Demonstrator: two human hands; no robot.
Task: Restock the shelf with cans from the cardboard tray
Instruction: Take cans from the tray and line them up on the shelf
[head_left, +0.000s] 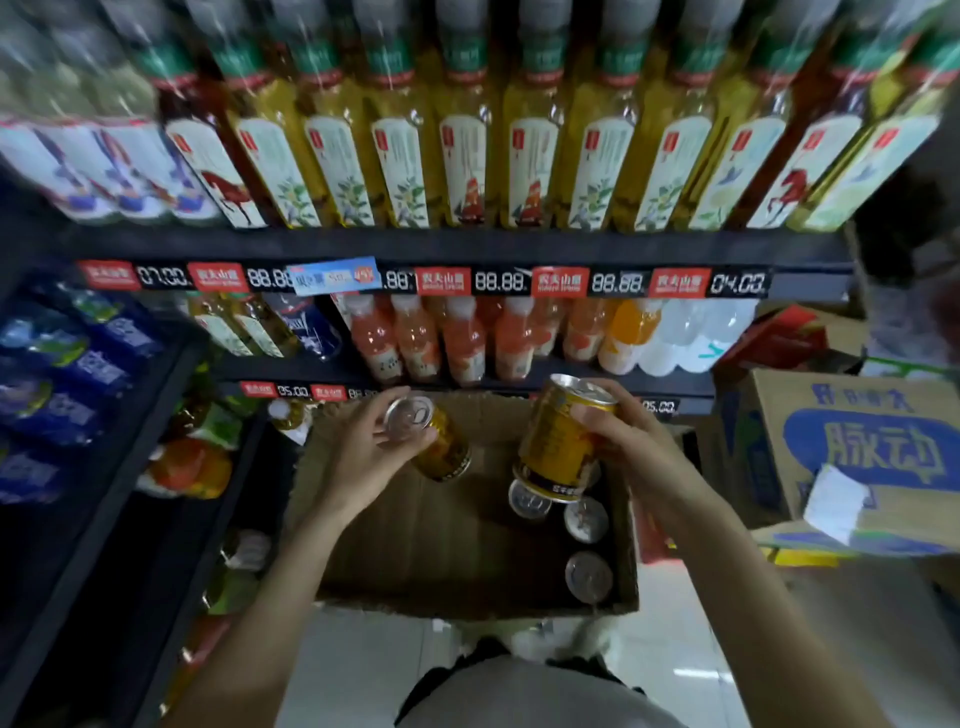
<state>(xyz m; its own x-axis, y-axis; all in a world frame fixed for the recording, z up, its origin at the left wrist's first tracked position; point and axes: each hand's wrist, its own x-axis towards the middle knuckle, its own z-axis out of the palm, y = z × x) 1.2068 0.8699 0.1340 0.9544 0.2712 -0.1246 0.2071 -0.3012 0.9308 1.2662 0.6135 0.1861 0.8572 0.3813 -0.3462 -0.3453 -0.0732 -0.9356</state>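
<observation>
The shelf (457, 248) spans 12 o'clock, stocked with bottles. Below centre sits the cardboard tray (431, 545), 3 cans (586, 519) standing along its 3 o'clock side. Right hand (631, 441) fingers are clenched around an upright yellow can (558, 441); left hand (363, 457) fingers grasp a tilted can (441, 447) above the tray.

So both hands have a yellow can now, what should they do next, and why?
Probably carry both up to a shelf. The left hand and right hand each grip a yellow metal can lifted above the brown cardboard tray, where only three silver-topped cans remain.
</observation>
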